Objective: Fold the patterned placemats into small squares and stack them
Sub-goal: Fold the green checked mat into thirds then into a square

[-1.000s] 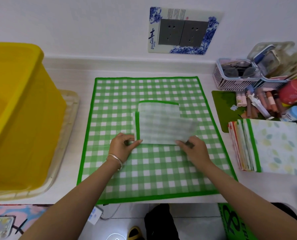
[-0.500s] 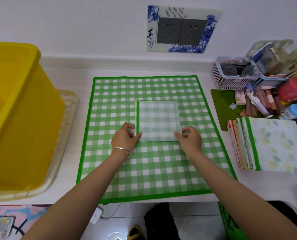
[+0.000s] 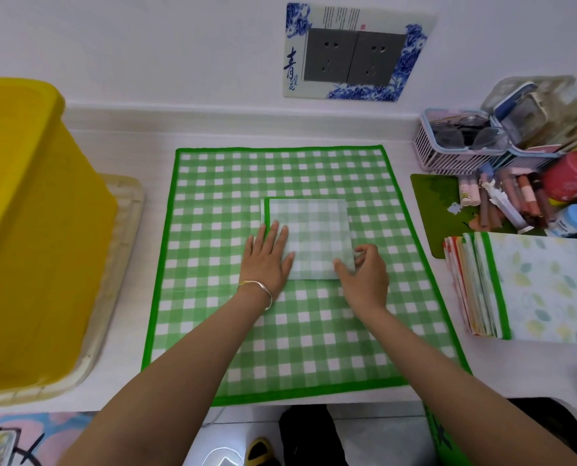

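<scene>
A pale green checked placemat, folded into a small square [image 3: 312, 230], lies in the middle of a large green checked placemat [image 3: 213, 183] spread flat on the table. My left hand [image 3: 268, 257] lies flat with straight fingers on the square's left side. My right hand [image 3: 364, 269] pinches the square's lower right corner between thumb and curled fingers. At the right sits a stack of folded placemats [image 3: 536, 284], the top one white with pale leaves and a green edge.
A big yellow bin [image 3: 28, 230] on a beige tray [image 3: 122, 264] fills the left. A white basket [image 3: 455, 149], tubes, jars and boxes crowd the back right. A wall socket plate [image 3: 354, 55] is behind. The table's front edge runs just below the large mat.
The loose flap was laid down, making a neat square. My left hand moved from the lower left corner onto the square and flattened. My right hand now pinches the lower right corner.
</scene>
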`<state>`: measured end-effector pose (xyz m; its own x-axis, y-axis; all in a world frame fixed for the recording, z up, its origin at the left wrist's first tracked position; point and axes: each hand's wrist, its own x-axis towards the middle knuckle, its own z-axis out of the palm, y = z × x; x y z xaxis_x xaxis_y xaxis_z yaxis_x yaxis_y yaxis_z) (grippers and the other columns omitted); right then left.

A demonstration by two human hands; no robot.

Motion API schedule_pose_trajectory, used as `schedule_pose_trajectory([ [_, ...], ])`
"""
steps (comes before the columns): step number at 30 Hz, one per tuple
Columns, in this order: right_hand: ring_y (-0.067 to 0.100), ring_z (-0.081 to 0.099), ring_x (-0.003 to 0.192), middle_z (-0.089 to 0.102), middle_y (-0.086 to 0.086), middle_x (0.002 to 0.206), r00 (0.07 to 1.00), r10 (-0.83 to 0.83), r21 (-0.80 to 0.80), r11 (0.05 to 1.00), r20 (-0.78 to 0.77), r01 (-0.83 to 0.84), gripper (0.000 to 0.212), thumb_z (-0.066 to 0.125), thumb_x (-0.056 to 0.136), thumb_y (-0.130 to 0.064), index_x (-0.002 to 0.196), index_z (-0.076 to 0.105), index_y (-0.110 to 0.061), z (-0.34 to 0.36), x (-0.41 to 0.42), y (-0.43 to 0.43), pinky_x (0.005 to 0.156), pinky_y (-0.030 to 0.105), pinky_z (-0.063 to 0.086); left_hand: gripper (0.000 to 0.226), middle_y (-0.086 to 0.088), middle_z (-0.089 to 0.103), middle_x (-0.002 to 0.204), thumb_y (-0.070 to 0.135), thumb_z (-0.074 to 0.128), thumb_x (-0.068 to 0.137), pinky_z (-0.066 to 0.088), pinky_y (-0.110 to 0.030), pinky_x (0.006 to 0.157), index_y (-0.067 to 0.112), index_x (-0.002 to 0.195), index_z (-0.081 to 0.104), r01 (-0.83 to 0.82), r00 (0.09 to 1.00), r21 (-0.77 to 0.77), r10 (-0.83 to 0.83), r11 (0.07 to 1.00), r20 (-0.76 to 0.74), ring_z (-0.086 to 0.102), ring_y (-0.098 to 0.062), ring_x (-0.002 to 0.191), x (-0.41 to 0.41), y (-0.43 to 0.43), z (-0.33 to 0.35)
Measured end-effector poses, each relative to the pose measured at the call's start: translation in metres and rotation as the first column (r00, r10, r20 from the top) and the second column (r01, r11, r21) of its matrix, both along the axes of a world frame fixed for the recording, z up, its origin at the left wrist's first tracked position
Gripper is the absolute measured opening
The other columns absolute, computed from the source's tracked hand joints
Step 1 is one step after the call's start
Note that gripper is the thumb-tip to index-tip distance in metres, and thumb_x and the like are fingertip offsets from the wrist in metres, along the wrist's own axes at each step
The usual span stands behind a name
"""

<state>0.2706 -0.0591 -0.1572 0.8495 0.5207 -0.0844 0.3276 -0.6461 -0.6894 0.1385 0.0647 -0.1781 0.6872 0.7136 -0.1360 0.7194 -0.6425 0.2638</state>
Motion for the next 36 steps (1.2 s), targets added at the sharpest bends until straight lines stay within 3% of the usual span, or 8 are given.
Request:
schedule_pose_trajectory([
  [3,0.023,0.026,0.137,0.031,0.006,0.147,0.941,0.214,-0.106,0.975,0.26,-0.193,0.063,0.058,0.087,-0.043,0.139,0.034,-0.017,-0.006,-0.015,0.008,0.115,0.037,0.015,0.056,0.003,-0.012,0.157,0.043,0.014,0.1,-0.011,-0.035,0.115,0.024,0.149,-0.005,-0.007,1.0,0.005,0.007,1.0,-0.014,-0.017,-0.018,0.143,0.001,0.0,-0.001],
  [7,0.016,-0.005,0.145,0.005,0.001,0.159,0.818,0.474,-0.243,0.878,0.325,-0.413,0.058,0.024,0.096,-0.045,0.149,0.02,-0.02,-0.013,-0.04,0.035,0.115,0.031,-0.016,0.053,0.004,-0.012,0.157,0.037,0.014,0.101,-0.01,-0.036,0.116,0.023,0.149,-0.004,-0.013,1.0,0.024,0.014,1.0,-0.009,-0.015,-0.018,0.143,0.001,-0.001,-0.002],
  [11,0.016,-0.004,0.146,0.003,0.001,0.159,0.779,0.553,-0.37,0.818,0.295,-0.44,0.07,-0.009,0.088,-0.043,0.15,0.013,-0.02,-0.023,-0.049,0.046,0.115,0.036,-0.014,0.051,0.003,-0.013,0.156,0.029,0.013,0.102,-0.009,-0.035,0.117,0.023,0.149,-0.005,-0.021,1.0,0.033,0.022,0.999,-0.012,-0.015,-0.018,0.143,0.001,-0.002,-0.001],
  [21,0.011,-0.011,0.144,-0.012,-0.008,0.156,0.814,0.524,-0.456,0.805,0.25,-0.379,0.065,-0.013,0.087,-0.041,0.149,-0.007,-0.022,-0.023,0.014,0.004,0.116,0.032,-0.011,0.051,0.004,-0.011,0.157,0.03,0.013,0.102,-0.009,-0.035,0.117,0.023,0.149,-0.005,-0.028,1.0,0.042,0.028,0.999,0.003,-0.014,-0.018,0.143,0.001,-0.002,-0.003],
  [25,0.012,-0.011,0.144,-0.009,-0.006,0.158,0.84,0.527,-0.44,0.79,0.131,-0.427,0.053,0.005,0.1,-0.037,0.149,-0.007,-0.023,-0.018,0.022,0.002,0.115,0.032,-0.011,0.051,0.004,-0.007,0.157,0.031,0.017,0.102,-0.009,-0.034,0.116,0.023,0.149,-0.001,-0.014,0.999,0.012,0.014,1.0,0.049,-0.013,-0.017,0.144,-0.001,0.001,-0.004],
  [28,0.015,0.004,0.145,0.009,-0.004,0.158,0.873,0.485,-0.294,0.842,0.045,-0.452,0.055,0.03,0.101,-0.032,0.151,0.008,-0.022,-0.01,0.028,0.003,0.118,0.036,0.001,0.06,0.0,0.001,0.158,0.031,0.037,0.098,-0.001,-0.032,0.118,0.02,0.15,0.007,-0.073,0.963,-0.121,0.102,0.99,0.249,-0.002,-0.016,0.145,-0.002,0.005,-0.001],
  [31,0.016,0.045,0.122,0.044,0.0,0.14,0.953,0.281,-0.03,0.958,-0.112,-0.286,0.047,0.049,0.096,-0.027,0.141,0.036,-0.02,0.011,0.032,0.01,0.103,0.034,0.038,0.077,-0.007,0.02,0.153,0.026,0.064,0.086,0.02,-0.037,0.116,0.012,0.147,0.019,-0.309,0.745,-0.459,0.512,0.833,0.428,0.021,-0.022,0.14,0.006,0.013,0.014],
  [36,0.023,0.052,0.115,0.052,0.007,0.133,0.887,-0.018,0.002,1.0,-0.462,0.021,0.041,0.052,0.094,-0.025,0.133,0.046,-0.01,0.036,0.042,0.027,0.09,0.032,0.042,0.066,-0.014,0.041,0.141,0.021,0.068,0.084,0.036,-0.035,0.104,0.001,0.138,0.034,-0.372,0.533,-0.813,0.82,0.449,0.209,0.043,-0.029,0.126,0.013,0.027,0.041],
])
